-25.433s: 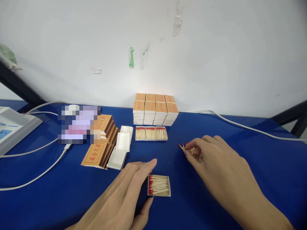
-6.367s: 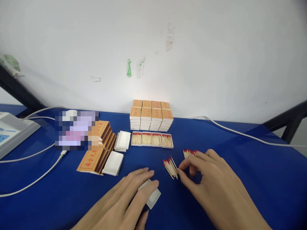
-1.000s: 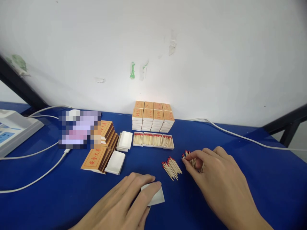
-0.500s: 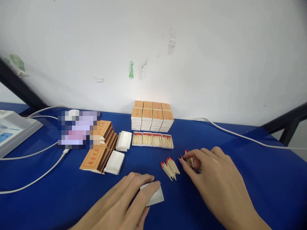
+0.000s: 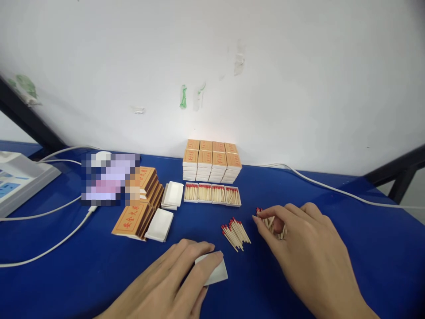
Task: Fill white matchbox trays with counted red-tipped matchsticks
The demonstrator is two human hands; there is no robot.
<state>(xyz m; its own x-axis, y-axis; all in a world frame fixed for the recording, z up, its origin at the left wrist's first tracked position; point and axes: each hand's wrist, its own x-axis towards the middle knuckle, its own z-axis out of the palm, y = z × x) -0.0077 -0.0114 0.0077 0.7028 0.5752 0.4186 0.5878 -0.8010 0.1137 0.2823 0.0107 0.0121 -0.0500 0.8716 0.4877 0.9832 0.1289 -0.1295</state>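
Observation:
My left hand (image 5: 179, 279) is closed on a small white matchbox tray (image 5: 217, 271) low in the middle of the view, its fingers over the tray's top and left side. To the right, my right hand (image 5: 299, 248) curls over a loose heap of matches (image 5: 268, 221), thumb and forefinger close together at its near-left side. Most of that heap is hidden behind the fingers. Between both hands lies a fanned bunch of red-headed matches (image 5: 235, 232) on the blue tabletop (image 5: 252, 292).
Four-wide filled trays (image 5: 211, 195) stand before stacked matchboxes (image 5: 211, 159) at the wall. On the left are white trays (image 5: 159, 225), orange matchbox sleeves (image 5: 131, 219), a blurred-out phone (image 5: 113, 179) and a white device (image 5: 23, 181). A cable (image 5: 318, 181) runs right.
My right hand has shifted slightly right over the matches. The match tip that showed between its fingertips is no longer visible there. My left hand and its tray stay nearly still.

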